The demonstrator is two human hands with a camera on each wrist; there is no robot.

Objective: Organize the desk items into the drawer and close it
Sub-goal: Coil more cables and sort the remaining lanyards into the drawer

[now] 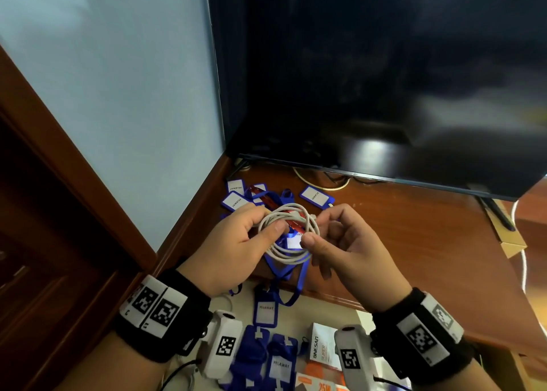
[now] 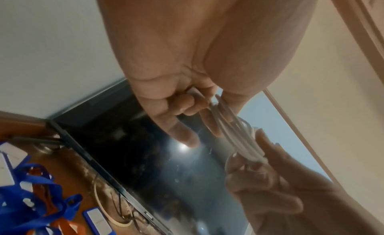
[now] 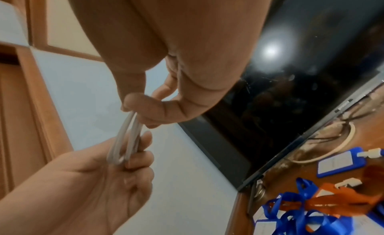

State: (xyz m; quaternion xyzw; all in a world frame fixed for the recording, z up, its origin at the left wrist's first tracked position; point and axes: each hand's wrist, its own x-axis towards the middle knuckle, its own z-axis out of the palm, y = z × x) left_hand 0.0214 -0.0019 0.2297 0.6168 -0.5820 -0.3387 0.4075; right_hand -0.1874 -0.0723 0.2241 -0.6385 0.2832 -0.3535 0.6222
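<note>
- The step in hand looks like tidying a white cable (image 1: 288, 233) into a coil before stowing it; it is held in the air above the wooden desk (image 1: 414, 227), at the centre of the head view.
- The left hand (image 1: 236, 251) grips the coil's 9 o'clock side, thumb over the strands and fingers curled behind.
- The right hand (image 1: 346, 242) pinches the coil's 3 o'clock side between thumb and forefinger.
- Blue badge holders (image 1: 236, 199) and lanyards (image 1: 284, 275) lie on the desk at 12 o'clock from the hands, below the dark screen (image 1: 384, 79).
- The open drawer (image 1: 322, 361), at 6 o'clock under the wrists, already holds more badge holders and an orange box (image 1: 324, 347).
- Next move, as I judge it: keep the loops clamped together, lower the coil towards 6 o'clock and release it in the drawer without letting it spring apart.
- Much is left: the badges, then closing the drawer.
</note>
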